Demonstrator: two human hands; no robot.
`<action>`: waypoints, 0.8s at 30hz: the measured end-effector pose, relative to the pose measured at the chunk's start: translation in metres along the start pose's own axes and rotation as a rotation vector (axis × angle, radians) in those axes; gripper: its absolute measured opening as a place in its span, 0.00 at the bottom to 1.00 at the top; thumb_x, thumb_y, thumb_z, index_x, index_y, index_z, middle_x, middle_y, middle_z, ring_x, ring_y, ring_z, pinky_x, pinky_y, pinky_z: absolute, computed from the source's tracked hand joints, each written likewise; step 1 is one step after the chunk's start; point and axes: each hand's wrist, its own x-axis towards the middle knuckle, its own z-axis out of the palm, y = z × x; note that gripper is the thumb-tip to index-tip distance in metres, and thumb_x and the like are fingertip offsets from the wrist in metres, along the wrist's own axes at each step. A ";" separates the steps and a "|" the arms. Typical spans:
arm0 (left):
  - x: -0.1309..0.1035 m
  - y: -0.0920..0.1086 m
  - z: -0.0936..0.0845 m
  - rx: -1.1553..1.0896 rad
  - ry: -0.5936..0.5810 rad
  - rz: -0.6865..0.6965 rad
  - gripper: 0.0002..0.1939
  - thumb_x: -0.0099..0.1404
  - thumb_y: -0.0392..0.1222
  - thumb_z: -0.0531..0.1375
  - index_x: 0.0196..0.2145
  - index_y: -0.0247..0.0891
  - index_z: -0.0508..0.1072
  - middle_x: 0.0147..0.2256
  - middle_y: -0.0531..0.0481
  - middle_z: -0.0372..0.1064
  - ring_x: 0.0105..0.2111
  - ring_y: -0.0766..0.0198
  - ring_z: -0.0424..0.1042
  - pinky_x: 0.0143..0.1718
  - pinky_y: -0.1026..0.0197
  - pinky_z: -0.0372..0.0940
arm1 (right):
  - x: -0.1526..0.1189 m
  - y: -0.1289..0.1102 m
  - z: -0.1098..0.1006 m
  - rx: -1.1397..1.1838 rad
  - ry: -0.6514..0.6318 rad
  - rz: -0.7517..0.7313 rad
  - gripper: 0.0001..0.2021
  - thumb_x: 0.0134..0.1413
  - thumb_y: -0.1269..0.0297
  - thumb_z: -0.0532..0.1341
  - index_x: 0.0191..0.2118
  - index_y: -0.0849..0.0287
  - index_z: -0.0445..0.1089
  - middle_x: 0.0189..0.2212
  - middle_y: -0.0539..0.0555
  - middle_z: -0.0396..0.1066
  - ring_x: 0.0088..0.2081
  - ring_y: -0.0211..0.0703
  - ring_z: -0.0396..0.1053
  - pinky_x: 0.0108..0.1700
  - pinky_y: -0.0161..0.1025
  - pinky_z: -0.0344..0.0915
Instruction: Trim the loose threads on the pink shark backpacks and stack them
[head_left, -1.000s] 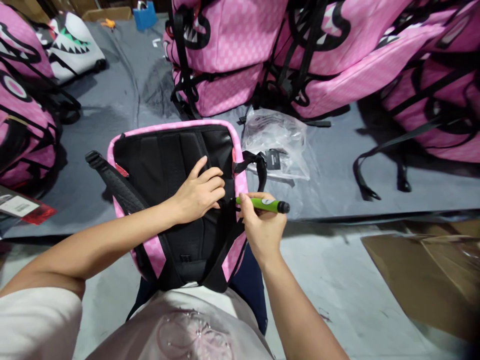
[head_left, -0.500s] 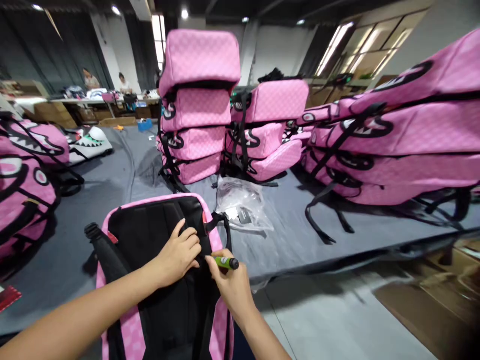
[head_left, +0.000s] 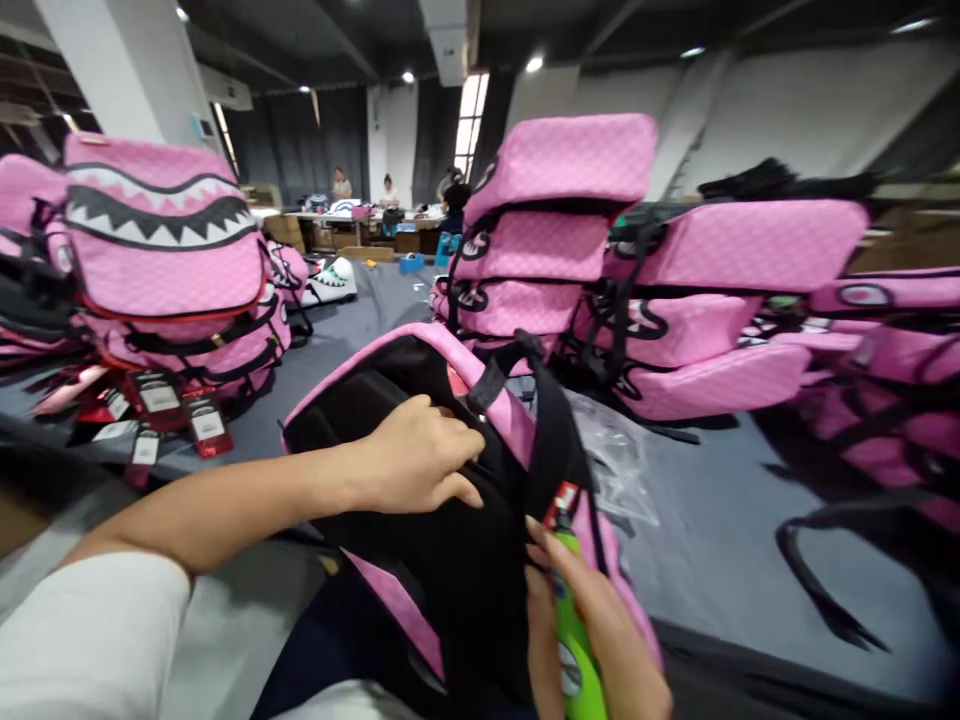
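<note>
A pink backpack (head_left: 517,425) with a black padded back lies tilted in front of me, its shoulder strap (head_left: 553,430) raised along the right edge. My left hand (head_left: 431,455) presses on the black back panel with its fingers curled, gripping the dark fabric. In my right hand (head_left: 592,620) is a bright green tool (head_left: 577,640) with a dark tip, beside the strap and a small red label (head_left: 561,503). The right fingers also lie against the bag's edge.
Pink backpacks are stacked behind (head_left: 555,165), at the right (head_left: 757,245) and at the left (head_left: 161,230), where red tags (head_left: 206,420) hang. A clear plastic bag (head_left: 615,460) lies on the grey table (head_left: 690,540). People sit far back.
The view has swung left. The backpack is now tilted and nearer, with its strap lifted. My left fingers have curled in, and the green tool has turned, its dark tip pointing up.
</note>
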 end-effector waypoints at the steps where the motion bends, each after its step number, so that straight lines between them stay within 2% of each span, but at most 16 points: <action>1: -0.004 0.007 -0.006 -0.019 0.008 0.001 0.18 0.63 0.56 0.63 0.33 0.37 0.71 0.32 0.49 0.75 0.35 0.59 0.73 0.38 0.57 0.58 | 0.003 0.001 -0.005 -0.051 0.001 -0.085 0.24 0.60 0.68 0.61 0.61 0.46 0.65 0.45 0.55 0.79 0.38 0.52 0.79 0.40 0.46 0.75; 2: -0.008 0.011 -0.008 -0.037 0.015 0.001 0.19 0.64 0.57 0.62 0.33 0.37 0.71 0.33 0.49 0.75 0.35 0.58 0.74 0.38 0.57 0.59 | 0.004 0.002 -0.008 -0.092 0.018 -0.160 0.26 0.59 0.69 0.61 0.63 0.45 0.63 0.44 0.55 0.79 0.38 0.52 0.79 0.39 0.47 0.75; 4: -0.011 0.014 0.001 -0.081 -0.008 -0.006 0.20 0.65 0.59 0.61 0.34 0.36 0.71 0.33 0.48 0.76 0.35 0.58 0.75 0.38 0.57 0.61 | 0.000 0.007 -0.008 -0.157 0.052 -0.255 0.32 0.57 0.73 0.63 0.65 0.45 0.59 0.42 0.57 0.79 0.37 0.54 0.79 0.38 0.49 0.74; 6: -0.009 0.011 0.026 -0.135 -0.101 -0.016 0.22 0.64 0.61 0.60 0.37 0.37 0.72 0.34 0.48 0.77 0.36 0.57 0.76 0.36 0.57 0.63 | -0.011 0.014 -0.001 -0.192 0.049 -0.304 0.34 0.56 0.75 0.63 0.66 0.46 0.58 0.41 0.58 0.79 0.37 0.55 0.78 0.38 0.49 0.73; 9: 0.001 0.006 0.073 -0.150 -0.244 0.007 0.23 0.64 0.62 0.59 0.42 0.38 0.74 0.37 0.46 0.77 0.39 0.54 0.77 0.33 0.57 0.64 | -0.029 0.028 0.016 -0.158 -0.113 -0.280 0.31 0.59 0.73 0.61 0.66 0.48 0.58 0.47 0.61 0.76 0.44 0.55 0.77 0.42 0.50 0.74; 12: 0.005 0.005 0.103 -0.092 -0.255 0.058 0.22 0.64 0.57 0.62 0.43 0.35 0.74 0.41 0.44 0.76 0.41 0.51 0.76 0.36 0.54 0.66 | -0.034 0.038 0.027 -0.123 -0.196 -0.259 0.29 0.60 0.71 0.59 0.67 0.54 0.57 0.50 0.63 0.74 0.50 0.58 0.73 0.49 0.54 0.72; 14: -0.002 0.004 0.107 -0.045 -0.203 0.063 0.21 0.62 0.56 0.64 0.41 0.33 0.75 0.40 0.43 0.76 0.41 0.51 0.75 0.38 0.54 0.67 | -0.029 0.041 0.032 -0.116 -0.160 -0.264 0.29 0.60 0.71 0.60 0.66 0.57 0.58 0.48 0.64 0.74 0.51 0.59 0.72 0.50 0.56 0.71; 16: -0.015 0.000 0.103 -0.002 -0.135 0.052 0.21 0.62 0.56 0.64 0.39 0.32 0.75 0.37 0.43 0.75 0.40 0.52 0.74 0.38 0.54 0.66 | -0.021 0.043 0.039 -0.079 -0.135 -0.279 0.28 0.59 0.73 0.61 0.65 0.58 0.60 0.47 0.63 0.74 0.50 0.57 0.72 0.50 0.55 0.71; 18: -0.030 -0.007 0.096 0.001 -0.058 0.070 0.19 0.66 0.54 0.61 0.40 0.32 0.75 0.38 0.44 0.75 0.40 0.55 0.73 0.39 0.56 0.66 | -0.015 0.045 0.049 -0.027 -0.134 -0.325 0.27 0.59 0.74 0.61 0.64 0.57 0.62 0.46 0.62 0.75 0.48 0.55 0.73 0.47 0.52 0.71; 19: -0.035 -0.010 0.093 -0.005 -0.007 0.084 0.16 0.69 0.50 0.58 0.42 0.33 0.75 0.40 0.44 0.75 0.41 0.57 0.72 0.42 0.57 0.66 | -0.014 0.046 0.055 -0.004 -0.141 -0.357 0.27 0.59 0.74 0.61 0.63 0.57 0.62 0.46 0.62 0.75 0.47 0.54 0.73 0.46 0.51 0.72; 21: -0.040 -0.015 0.087 0.005 0.113 0.074 0.13 0.73 0.42 0.53 0.49 0.37 0.73 0.50 0.44 0.72 0.51 0.59 0.69 0.52 0.57 0.62 | -0.014 0.048 0.067 0.012 -0.132 -0.408 0.26 0.59 0.74 0.62 0.63 0.57 0.62 0.45 0.62 0.75 0.46 0.54 0.73 0.44 0.49 0.72; 23: -0.035 -0.019 0.082 0.050 0.193 -0.022 0.20 0.71 0.40 0.55 0.59 0.41 0.66 0.61 0.43 0.62 0.62 0.54 0.59 0.61 0.51 0.53 | -0.015 0.050 0.078 0.006 -0.090 -0.412 0.27 0.58 0.74 0.63 0.62 0.57 0.62 0.43 0.61 0.76 0.44 0.53 0.74 0.42 0.48 0.71; 24: -0.029 -0.021 0.081 0.068 0.181 -0.080 0.26 0.68 0.42 0.59 0.63 0.41 0.61 0.64 0.42 0.58 0.64 0.51 0.55 0.62 0.48 0.51 | -0.016 0.051 0.082 0.003 -0.069 -0.397 0.27 0.57 0.74 0.64 0.62 0.57 0.62 0.42 0.60 0.76 0.43 0.53 0.75 0.42 0.48 0.71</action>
